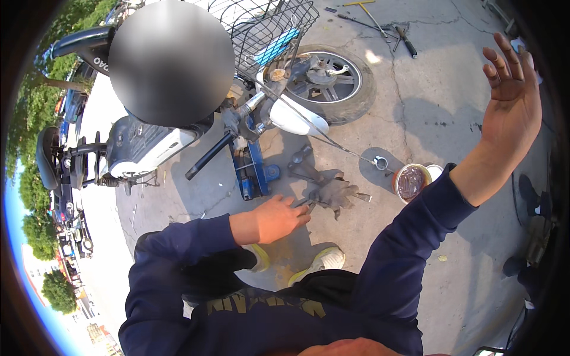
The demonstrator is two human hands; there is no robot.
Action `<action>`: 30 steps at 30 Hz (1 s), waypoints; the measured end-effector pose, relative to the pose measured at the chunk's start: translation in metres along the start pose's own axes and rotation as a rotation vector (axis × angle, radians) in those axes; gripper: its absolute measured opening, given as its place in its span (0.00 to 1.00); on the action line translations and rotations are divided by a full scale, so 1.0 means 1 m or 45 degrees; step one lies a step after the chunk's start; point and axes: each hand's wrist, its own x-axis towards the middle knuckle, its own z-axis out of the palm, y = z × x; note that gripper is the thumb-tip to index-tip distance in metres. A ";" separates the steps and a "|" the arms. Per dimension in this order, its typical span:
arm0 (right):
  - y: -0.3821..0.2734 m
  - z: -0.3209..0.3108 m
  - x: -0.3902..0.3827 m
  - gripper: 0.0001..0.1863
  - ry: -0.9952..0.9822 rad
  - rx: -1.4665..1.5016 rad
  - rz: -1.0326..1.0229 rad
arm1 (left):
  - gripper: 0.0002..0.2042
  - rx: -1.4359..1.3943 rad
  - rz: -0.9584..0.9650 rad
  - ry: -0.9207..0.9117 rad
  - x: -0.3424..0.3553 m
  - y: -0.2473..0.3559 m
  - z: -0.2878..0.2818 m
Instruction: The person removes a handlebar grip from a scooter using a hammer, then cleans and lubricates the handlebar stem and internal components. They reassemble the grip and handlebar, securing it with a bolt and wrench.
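My left hand [276,219] is low in the middle, its fingers curled. A dark sliver shows at its fingertips; I cannot make out what it is. Just beyond lie crumpled grey work gloves [333,193] on the concrete. My right hand [512,101] is raised far out to the right, palm showing, fingers apart and slightly bent, holding nothing. A white electric scooter [169,147] leans at the left, its bare front fork [252,107] exposed. Under the fork is a blue jack [249,169]. The detached wheel [356,98] with its tyre lies flat behind the white mudguard [300,115].
A round tub [412,183] of reddish-brown content stands below my right forearm. Near it sits a small metal ring [380,162]. A wire basket [273,29] tops the scooter's front. Loose tools, including a yellow T-handle wrench [371,15] and a black-handled tool [407,43], lie farther off.
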 end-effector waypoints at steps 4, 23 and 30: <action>0.012 0.033 -0.005 0.20 -0.017 0.072 -0.026 | 0.28 0.269 -0.242 0.055 -0.048 0.011 -0.038; -0.105 0.057 -0.034 0.17 0.089 -0.210 -0.234 | 0.14 0.078 0.152 -0.273 0.086 0.010 -0.029; -0.129 0.125 -0.031 0.15 0.220 0.070 -0.337 | 0.12 -0.022 0.232 0.061 0.109 0.018 -0.011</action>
